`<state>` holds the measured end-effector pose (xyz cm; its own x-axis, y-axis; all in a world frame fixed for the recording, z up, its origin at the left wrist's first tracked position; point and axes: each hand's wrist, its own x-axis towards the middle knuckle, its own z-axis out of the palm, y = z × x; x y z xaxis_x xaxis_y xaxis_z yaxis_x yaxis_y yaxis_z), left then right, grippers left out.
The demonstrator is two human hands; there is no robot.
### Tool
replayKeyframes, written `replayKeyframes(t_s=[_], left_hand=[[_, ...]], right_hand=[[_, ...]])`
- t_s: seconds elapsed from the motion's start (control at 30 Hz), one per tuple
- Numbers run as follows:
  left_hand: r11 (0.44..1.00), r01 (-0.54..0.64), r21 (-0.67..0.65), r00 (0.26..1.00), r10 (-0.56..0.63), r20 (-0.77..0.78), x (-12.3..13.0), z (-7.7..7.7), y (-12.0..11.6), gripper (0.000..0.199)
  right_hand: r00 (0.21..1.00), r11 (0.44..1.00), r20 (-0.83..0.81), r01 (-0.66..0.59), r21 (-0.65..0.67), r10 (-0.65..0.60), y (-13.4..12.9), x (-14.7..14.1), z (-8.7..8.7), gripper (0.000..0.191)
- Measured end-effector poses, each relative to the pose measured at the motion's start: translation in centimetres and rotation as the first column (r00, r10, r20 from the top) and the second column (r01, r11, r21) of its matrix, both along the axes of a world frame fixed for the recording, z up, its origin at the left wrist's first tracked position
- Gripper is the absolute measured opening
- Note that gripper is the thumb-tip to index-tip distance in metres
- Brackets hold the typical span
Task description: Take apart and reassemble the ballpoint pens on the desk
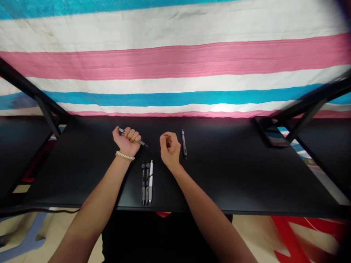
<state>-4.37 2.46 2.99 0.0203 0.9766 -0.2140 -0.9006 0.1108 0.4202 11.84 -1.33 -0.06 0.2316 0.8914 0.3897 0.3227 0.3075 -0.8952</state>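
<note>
Pen [142,143] clenched in my left hand [127,140], fingers [132,136] pressed together in a tight fist round the barrel. Barrel runs crosswise through the grip: dark tip pokes out on the right, angled down toward the desk, silver end out on the left past the base of the hand. Beaded bracelet [124,156] on that wrist.

My right hand [170,148] holds nothing I can see, fingers curled loosely inward, not spread, not pinching. Can't tell if it's touching the desk. Second pen [184,144] lies just right of that hand, apart from it, running roughly front to back, tip end toward me.

Three pens [147,182] lie side by side between my forearms, nearly touching, two dark, one white, just below the hands. All of these are on the black desk [82,175].

Far right on the desk, a dark flat slab [274,135] reflects the stripes, maybe a phone, too blurred to tell. Striped cloth [175,62] in pink, white and blue hangs behind. Black metal frame [46,109] braces at both sides. Cable [55,210] along the front edge. Red plastic piece [290,233] and blue plastic piece [27,237] on the floor below.
</note>
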Motion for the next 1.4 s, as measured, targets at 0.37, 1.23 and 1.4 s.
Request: replayKeyframes(t_s=[0.37,1.23,1.4], left_hand=[[0.946,0.322,0.031,0.939,-0.315,-0.140,1.5,0.4,-0.2,0.064],[0.982,0.146,-0.118,0.954,-0.172,-0.248,1.6,-2.1,1.2,0.017],[0.986,0.138,-0.090,0.952,-0.157,-0.262,1.7,-2.4,1.2,0.016]], right_hand=[[0.904,0.952,0.326,-0.303,0.030,0.278,-1.2,-0.5,-0.4,0.018],[0.779,0.964,0.616,0.239,-0.117,-0.119,-5.2,10.5,-1.7,0.033],[0.789,0.975,0.590,0.220,-0.014,-0.170,-7.0,8.5,-0.8,0.029]])
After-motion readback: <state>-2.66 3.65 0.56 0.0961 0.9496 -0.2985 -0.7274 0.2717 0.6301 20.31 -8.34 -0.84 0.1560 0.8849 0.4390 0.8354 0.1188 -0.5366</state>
